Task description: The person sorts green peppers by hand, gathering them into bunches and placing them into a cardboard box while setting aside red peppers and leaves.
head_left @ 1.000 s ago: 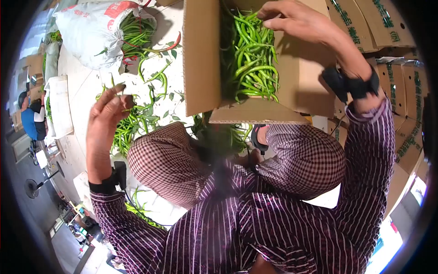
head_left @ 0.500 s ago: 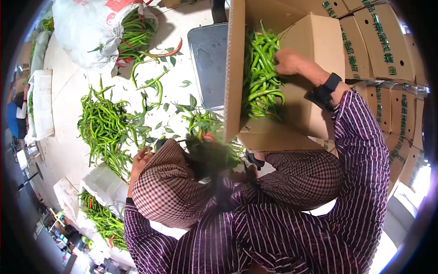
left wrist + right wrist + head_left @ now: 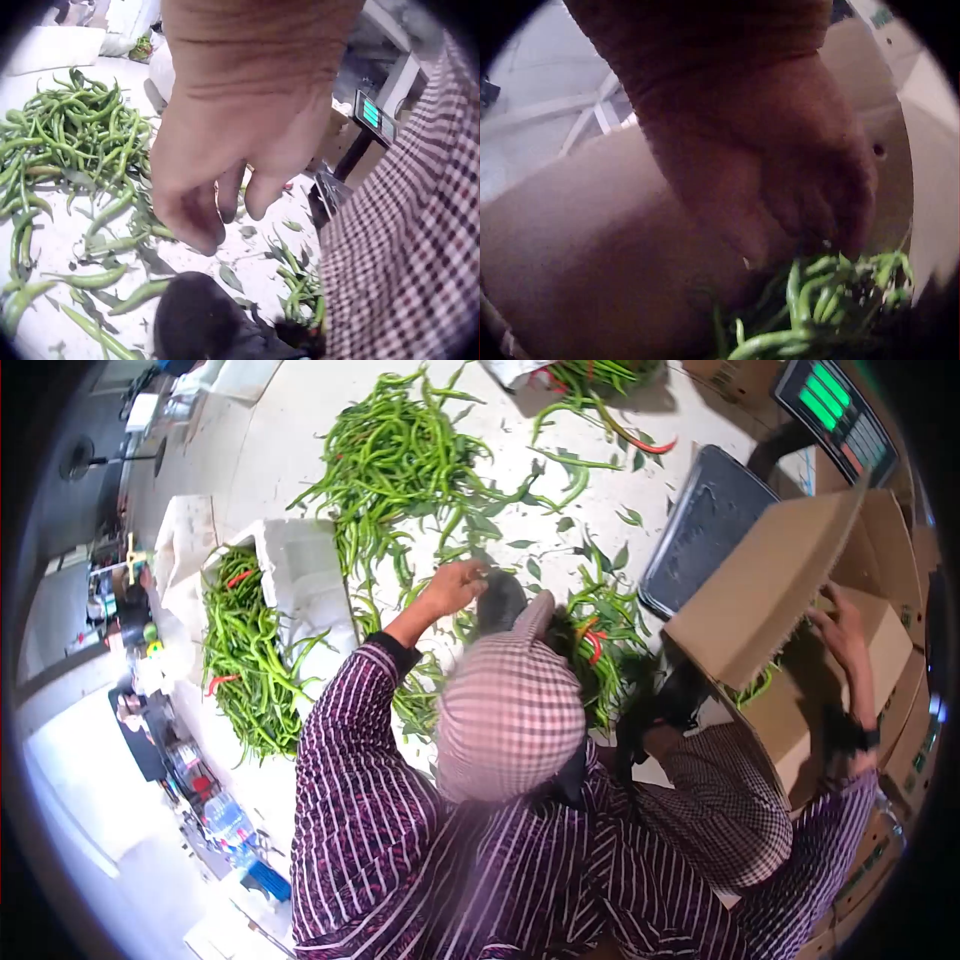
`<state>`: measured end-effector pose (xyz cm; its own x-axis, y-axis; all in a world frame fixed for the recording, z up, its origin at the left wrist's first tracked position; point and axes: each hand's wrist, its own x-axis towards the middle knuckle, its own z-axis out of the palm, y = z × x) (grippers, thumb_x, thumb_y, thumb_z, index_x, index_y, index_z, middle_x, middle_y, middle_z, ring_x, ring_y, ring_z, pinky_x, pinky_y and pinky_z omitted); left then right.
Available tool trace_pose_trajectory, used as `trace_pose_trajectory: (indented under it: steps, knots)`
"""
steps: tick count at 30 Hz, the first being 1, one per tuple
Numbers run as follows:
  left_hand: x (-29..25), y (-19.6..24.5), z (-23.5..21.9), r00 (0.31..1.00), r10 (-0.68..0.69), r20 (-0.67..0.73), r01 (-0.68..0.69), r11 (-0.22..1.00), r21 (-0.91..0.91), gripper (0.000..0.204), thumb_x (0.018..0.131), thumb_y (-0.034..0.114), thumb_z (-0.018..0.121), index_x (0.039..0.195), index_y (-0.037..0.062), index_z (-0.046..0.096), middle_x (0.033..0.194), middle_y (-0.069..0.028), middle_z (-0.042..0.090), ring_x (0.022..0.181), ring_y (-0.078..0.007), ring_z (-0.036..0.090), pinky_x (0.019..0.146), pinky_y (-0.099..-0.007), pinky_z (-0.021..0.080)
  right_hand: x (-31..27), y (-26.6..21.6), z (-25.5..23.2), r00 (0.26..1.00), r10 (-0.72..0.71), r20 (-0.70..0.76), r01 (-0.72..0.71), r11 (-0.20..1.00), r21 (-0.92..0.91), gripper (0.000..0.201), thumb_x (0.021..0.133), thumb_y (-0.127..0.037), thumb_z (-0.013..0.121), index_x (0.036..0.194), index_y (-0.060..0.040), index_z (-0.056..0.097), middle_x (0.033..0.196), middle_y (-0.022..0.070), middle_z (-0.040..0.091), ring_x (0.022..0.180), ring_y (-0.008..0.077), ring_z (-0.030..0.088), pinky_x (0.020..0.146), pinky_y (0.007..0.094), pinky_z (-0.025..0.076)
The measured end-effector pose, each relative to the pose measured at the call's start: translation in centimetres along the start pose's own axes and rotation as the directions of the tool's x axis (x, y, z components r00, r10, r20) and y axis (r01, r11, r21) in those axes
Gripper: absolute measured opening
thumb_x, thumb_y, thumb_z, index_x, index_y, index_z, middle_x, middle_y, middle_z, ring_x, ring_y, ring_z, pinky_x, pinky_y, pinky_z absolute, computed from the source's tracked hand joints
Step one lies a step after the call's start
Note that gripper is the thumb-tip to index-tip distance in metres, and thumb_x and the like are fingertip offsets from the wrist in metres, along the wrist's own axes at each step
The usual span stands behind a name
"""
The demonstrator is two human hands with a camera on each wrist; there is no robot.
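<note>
Over the floor near the shoe, my left hand hangs with fingers loosely bent and nothing seen between them; the left wrist view shows the same hand above scattered peppers. A heap of green peppers lies beyond it. My right hand is inside the cardboard box. In the right wrist view that hand is bent down just above green peppers, its fingertips dark; whether they touch any pepper cannot be told.
A dark scale platform with a lit display stands beside the box. At the left a white sack holds more peppers. Leaves and loose peppers are strewn on the floor. Stacked cartons stand at the right.
The head view has swung left, so the box appears farther right. My left hand has come out from beside the knee, over the floor. My right hand remains in the box.
</note>
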<state>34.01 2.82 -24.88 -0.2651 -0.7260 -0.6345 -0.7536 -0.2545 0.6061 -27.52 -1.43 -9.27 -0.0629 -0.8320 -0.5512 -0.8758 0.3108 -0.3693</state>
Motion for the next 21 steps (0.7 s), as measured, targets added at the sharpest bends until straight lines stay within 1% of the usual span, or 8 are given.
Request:
trace_pose_trajectory:
  steps: [2, 4, 8, 11, 13, 16, 20, 21]
  knots:
    - [-0.9, -3.0, -1.5, 0.977, -0.003, -0.213, 0.008, 1.0, 0.022, 0.033, 0.084, 0.017, 0.061, 0.114, 0.0027, 0.06, 0.097, -0.0145, 0.069, 0.087, -0.0252, 0.067, 0.077, -0.0353, 0.052, -3.7, 2.0, -0.5, 0.985, -0.106, -0.133, 0.12, 0.988, 0.097, 0.054, 0.086, -0.029, 0.061, 0.134, -0.0081, 0.047, 0.118, 0.0164, 0.06, 0.097, 0.025, 0.061, 0.082, 0.0346, 0.048]
    - [0.1, -4.6, -3.6, 0.967, -0.051, -0.249, 0.104, 0.973, 0.205, 0.035, 0.081, 0.017, 0.061, 0.114, 0.0046, 0.06, 0.097, -0.0188, 0.067, 0.089, -0.0328, 0.066, 0.078, -0.0396, 0.051, -9.2, -5.2, -2.9, 0.99, 0.099, -0.105, -0.084, 0.986, 0.143, 0.057, 0.087, -0.037, 0.057, 0.135, -0.0074, 0.047, 0.12, 0.0145, 0.058, 0.092, 0.0222, 0.06, 0.075, 0.0327, 0.048]
    - [4.0, -5.9, -3.8, 0.863, 0.316, -0.395, -0.118, 0.885, 0.45, 0.031, 0.077, 0.011, 0.059, 0.107, 0.0048, 0.057, 0.091, -0.0219, 0.061, 0.082, -0.0408, 0.06, 0.074, -0.0468, 0.049, -17.0, -17.2, -2.4, 0.97, 0.177, -0.168, -0.144, 0.97, 0.195, 0.061, 0.083, -0.04, 0.056, 0.13, -0.0005, 0.05, 0.113, 0.0153, 0.061, 0.08, 0.0178, 0.058, 0.066, 0.0257, 0.045]
    - [7.8, -4.2, -3.1, 0.854, 0.356, -0.379, -0.164, 0.876, 0.455, 0.035, 0.076, 0.011, 0.06, 0.11, 0.0073, 0.057, 0.099, -0.0184, 0.059, 0.095, -0.0393, 0.057, 0.077, -0.0469, 0.047, -19.6, -23.5, 0.3, 0.981, 0.044, 0.188, -0.117, 0.908, 0.402, 0.052, 0.078, -0.028, 0.062, 0.12, 0.0014, 0.056, 0.105, 0.0131, 0.065, 0.077, 0.0187, 0.062, 0.066, 0.028, 0.048]
    - [10.3, -3.3, -2.3, 0.699, 0.564, -0.439, -0.22, 0.754, 0.619, 0.032, 0.076, 0.01, 0.059, 0.108, 0.0099, 0.057, 0.101, -0.0132, 0.058, 0.107, -0.0355, 0.051, 0.083, -0.0479, 0.043, -18.7, -25.9, 3.5, 0.911, -0.135, 0.389, -0.056, 0.896, 0.441, 0.045, 0.076, -0.014, 0.063, 0.118, 0.0027, 0.056, 0.101, 0.0146, 0.067, 0.077, 0.021, 0.065, 0.068, 0.0301, 0.051]
    - [13.6, -3.7, -1.5, 0.738, 0.549, -0.392, -0.086, 0.653, 0.752, 0.028, 0.076, 0.009, 0.058, 0.104, 0.011, 0.057, 0.101, -0.0107, 0.057, 0.109, -0.0307, 0.048, 0.085, -0.048, 0.038, -15.5, -28.0, 9.4, 0.835, -0.303, 0.46, 0.091, 0.899, 0.428, 0.035, 0.082, -0.001, 0.059, 0.116, 0.0026, 0.056, 0.097, 0.0168, 0.067, 0.073, 0.0238, 0.067, 0.07, 0.0316, 0.052]
    - [13.8, -5.4, 1.0, 0.802, 0.455, -0.388, -0.062, 0.71, 0.702, 0.026, 0.074, 0.008, 0.059, 0.1, 0.0127, 0.058, 0.091, -0.0094, 0.059, 0.093, -0.0281, 0.054, 0.082, -0.0454, 0.036, -10.2, -28.0, 16.8, 0.76, -0.152, 0.632, -0.096, 0.935, 0.341, 0.031, 0.086, -0.011, 0.063, 0.114, -0.0004, 0.058, 0.093, 0.0152, 0.067, 0.078, 0.0192, 0.066, 0.07, 0.0314, 0.051]
    - [11.9, -5.1, 1.7, 0.769, 0.507, -0.389, -0.165, 0.746, 0.646, 0.025, 0.076, 0.008, 0.059, 0.101, 0.01, 0.058, 0.086, -0.0109, 0.058, 0.086, -0.0315, 0.056, 0.078, -0.0459, 0.04, -9.0, -26.8, 19.3, 0.812, -0.299, 0.502, 0.104, 0.919, 0.38, 0.031, 0.086, -0.012, 0.062, 0.114, -0.0009, 0.058, 0.093, 0.0143, 0.067, 0.081, 0.0179, 0.065, 0.071, 0.0309, 0.05]
